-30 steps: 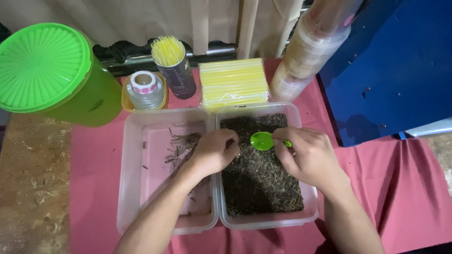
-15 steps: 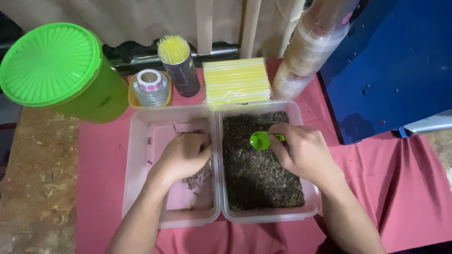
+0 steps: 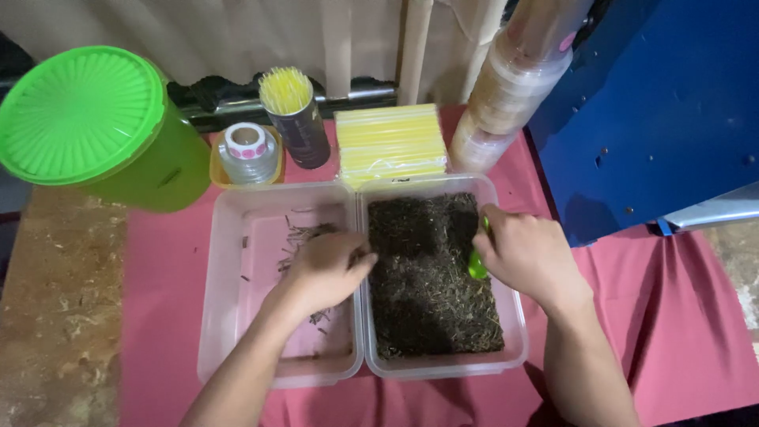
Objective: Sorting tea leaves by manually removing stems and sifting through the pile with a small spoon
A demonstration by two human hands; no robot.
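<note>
Sorting looks midway: the left hand (image 3: pixel 328 269) pinches stems over the nearly bare left tray (image 3: pixel 229 316) while the right hand (image 3: pixel 522 257) grips a green scoop (image 3: pixel 477 265) in the full right tray (image 3: pixel 514 316) of dried leaves (image 3: pixel 431 292), calling next for careful picking.

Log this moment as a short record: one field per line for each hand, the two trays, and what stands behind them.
left hand: over the left tray's right side, fingers at the wall between the trays
right hand: holds a green scoop over the dark leaves
left tray: clear, only a few stems
right tray: clear, filled with dark dried leaves
behind: green lidded bucket, tape roll, cup of yellow sticks, yellow straw pack
</note>
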